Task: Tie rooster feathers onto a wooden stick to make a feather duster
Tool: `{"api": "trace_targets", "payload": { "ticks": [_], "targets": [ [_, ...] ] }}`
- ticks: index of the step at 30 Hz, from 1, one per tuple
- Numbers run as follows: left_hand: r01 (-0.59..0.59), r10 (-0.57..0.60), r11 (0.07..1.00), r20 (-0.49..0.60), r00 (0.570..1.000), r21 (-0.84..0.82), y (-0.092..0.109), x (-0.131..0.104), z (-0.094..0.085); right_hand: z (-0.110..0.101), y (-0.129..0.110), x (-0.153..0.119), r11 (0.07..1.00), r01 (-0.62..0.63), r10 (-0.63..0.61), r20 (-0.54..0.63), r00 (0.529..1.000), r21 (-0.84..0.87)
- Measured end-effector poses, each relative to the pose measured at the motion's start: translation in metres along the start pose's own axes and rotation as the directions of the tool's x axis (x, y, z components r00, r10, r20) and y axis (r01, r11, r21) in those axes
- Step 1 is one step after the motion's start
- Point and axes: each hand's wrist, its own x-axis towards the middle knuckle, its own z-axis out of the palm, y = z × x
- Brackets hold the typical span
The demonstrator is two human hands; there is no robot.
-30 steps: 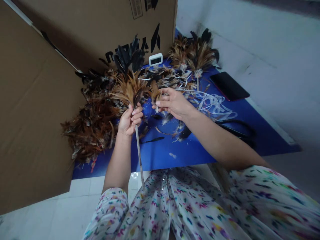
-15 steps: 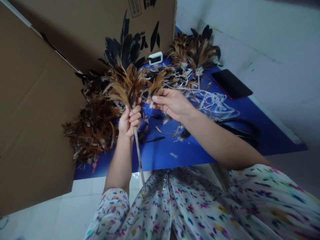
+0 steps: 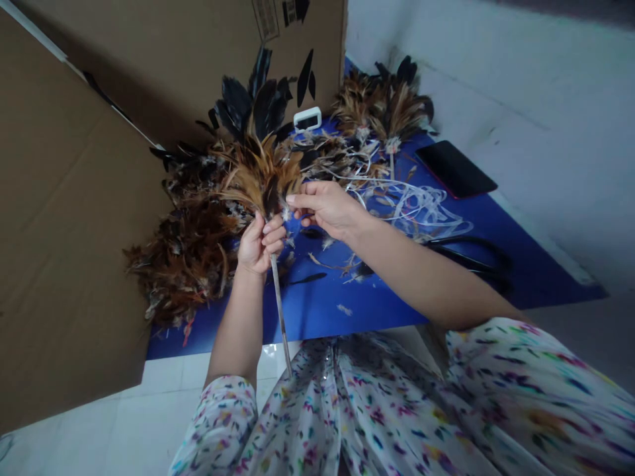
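My left hand point(image 3: 260, 243) is wrapped round the stick of a feather duster point(image 3: 280, 317), just under its head of brown and black feathers point(image 3: 260, 165). The thin stick slants down toward my lap. Close to the right side of that head, my right hand point(image 3: 322, 206) pinches a small brown feather point(image 3: 289, 180) by its pale base, its tip lying against the other feathers. Left of my left hand, a big heap of loose reddish-brown feathers point(image 3: 186, 254) covers the table edge.
On the blue tabletop point(image 3: 327, 311) lie white plastic ribbon point(image 3: 411, 208), scattered feathers, a dark tablet or phone point(image 3: 456, 168) and a black looped object point(image 3: 471, 258). Other feather dusters point(image 3: 391, 109) rest against the wall. A small white device point(image 3: 307, 119) stands before the cardboard point(image 3: 198, 59).
My right hand has moved left, bringing the feather it pinches from beside the duster up against its head. My left hand has shifted slightly right and down with the duster.
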Motion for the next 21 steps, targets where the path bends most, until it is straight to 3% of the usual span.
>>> {"api": "trace_targets", "payload": {
  "ticks": [6,16,21],
  "targets": [
    [-0.021,0.021,0.996,-0.002,1.000,0.083,-0.001,0.002,0.003,0.004,-0.003,0.001,0.997,-0.029,0.023,-0.072,0.997,-0.073],
    [-0.109,0.078,0.951,0.117,0.990,0.289,-0.008,0.008,-0.005,0.009,0.007,0.009,0.992,-0.021,0.009,-0.093,0.996,-0.126],
    [-0.151,0.107,0.938,0.153,0.982,0.314,-0.008,0.005,-0.004,0.011,0.012,0.012,0.988,0.006,-0.024,-0.111,0.994,-0.154]
  ]
}}
